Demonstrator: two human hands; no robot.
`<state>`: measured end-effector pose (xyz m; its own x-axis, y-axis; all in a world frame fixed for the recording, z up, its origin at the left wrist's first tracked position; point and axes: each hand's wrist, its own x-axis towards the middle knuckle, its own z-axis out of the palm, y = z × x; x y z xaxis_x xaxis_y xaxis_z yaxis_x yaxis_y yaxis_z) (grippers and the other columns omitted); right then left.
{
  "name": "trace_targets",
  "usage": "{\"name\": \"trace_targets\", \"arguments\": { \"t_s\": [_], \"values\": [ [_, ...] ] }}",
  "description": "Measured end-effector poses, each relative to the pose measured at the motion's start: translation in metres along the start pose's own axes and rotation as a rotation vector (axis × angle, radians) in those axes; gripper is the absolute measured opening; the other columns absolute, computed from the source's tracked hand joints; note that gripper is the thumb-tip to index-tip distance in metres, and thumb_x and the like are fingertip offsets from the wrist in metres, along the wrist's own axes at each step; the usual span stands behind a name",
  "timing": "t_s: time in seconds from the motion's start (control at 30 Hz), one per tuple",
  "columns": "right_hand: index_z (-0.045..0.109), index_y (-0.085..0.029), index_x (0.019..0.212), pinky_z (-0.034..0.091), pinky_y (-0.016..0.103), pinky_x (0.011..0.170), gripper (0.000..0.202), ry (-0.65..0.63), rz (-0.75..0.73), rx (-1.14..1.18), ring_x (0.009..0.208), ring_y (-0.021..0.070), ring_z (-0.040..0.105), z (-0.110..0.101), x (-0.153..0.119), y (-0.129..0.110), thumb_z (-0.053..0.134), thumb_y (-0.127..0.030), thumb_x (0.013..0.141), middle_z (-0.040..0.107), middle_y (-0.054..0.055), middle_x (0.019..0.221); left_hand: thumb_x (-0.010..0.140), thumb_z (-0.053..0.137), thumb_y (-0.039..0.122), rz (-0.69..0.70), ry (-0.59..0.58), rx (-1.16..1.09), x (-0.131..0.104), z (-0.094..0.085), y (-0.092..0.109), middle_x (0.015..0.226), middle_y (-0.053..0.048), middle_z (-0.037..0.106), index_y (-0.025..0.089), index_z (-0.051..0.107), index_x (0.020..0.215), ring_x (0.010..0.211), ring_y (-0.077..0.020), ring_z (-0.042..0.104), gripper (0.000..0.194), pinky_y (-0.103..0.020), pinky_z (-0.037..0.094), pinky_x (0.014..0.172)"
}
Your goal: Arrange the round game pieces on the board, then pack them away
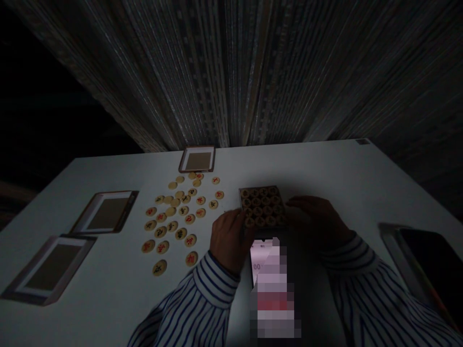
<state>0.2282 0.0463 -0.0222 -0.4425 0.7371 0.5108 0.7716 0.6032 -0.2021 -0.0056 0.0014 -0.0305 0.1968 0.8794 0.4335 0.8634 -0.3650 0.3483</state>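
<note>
A small square box (278, 191) is filled with round wooden Chinese chess pieces (261, 201) set in neat rows. My left hand (227, 240) is curled round the box's near left corner, its fingers along the left side and the thumb at the front. On the box's right side, my right hand (318, 219) has its fingers stretched toward the edge; deep shadow hides its thumb. Many loose Chinese chess pieces (181, 233) lie scattered left of my left hand, some showing red or black characters, others blank side up.
Shallow trays or lids (197, 162) lie at the back, with another (104, 212) and a third (52, 267) at the left. A lit phone (258, 260), partly pixelated, lies in front of the box. A dark device (427, 260) rests at right. Curtains (238, 72) hang behind the white table (325, 164).
</note>
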Motion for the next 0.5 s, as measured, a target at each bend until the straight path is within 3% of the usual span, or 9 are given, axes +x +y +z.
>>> {"name": "trace_targets", "arguments": {
  "t_s": [0.17,0.5],
  "values": [
    [0.064,-0.016,0.098,0.050,0.042,0.074,0.028,-0.012,0.015,-0.005,0.088,0.0238,0.062,0.003,-0.003,-0.001,0.053,-0.036,0.081,0.067,0.013,0.098,0.075,0.061,0.029,0.032,0.019,0.009,-0.001,0.001,-0.001,0.109,-0.011,0.061,0.017,0.056,0.109,0.101,-0.0267,0.054,0.036,-0.045,0.047,0.084],
    [0.063,-0.024,0.102,0.043,0.042,0.082,0.024,0.004,-0.125,-0.089,0.101,0.0236,0.053,0.005,-0.003,-0.015,0.056,-0.030,0.080,0.057,0.011,0.115,0.077,0.060,0.035,0.082,-0.043,0.022,0.001,0.001,0.007,0.122,-0.014,0.050,0.019,0.058,0.108,0.113,-0.0294,0.045,0.035,-0.048,0.041,0.091]
  ]
}}
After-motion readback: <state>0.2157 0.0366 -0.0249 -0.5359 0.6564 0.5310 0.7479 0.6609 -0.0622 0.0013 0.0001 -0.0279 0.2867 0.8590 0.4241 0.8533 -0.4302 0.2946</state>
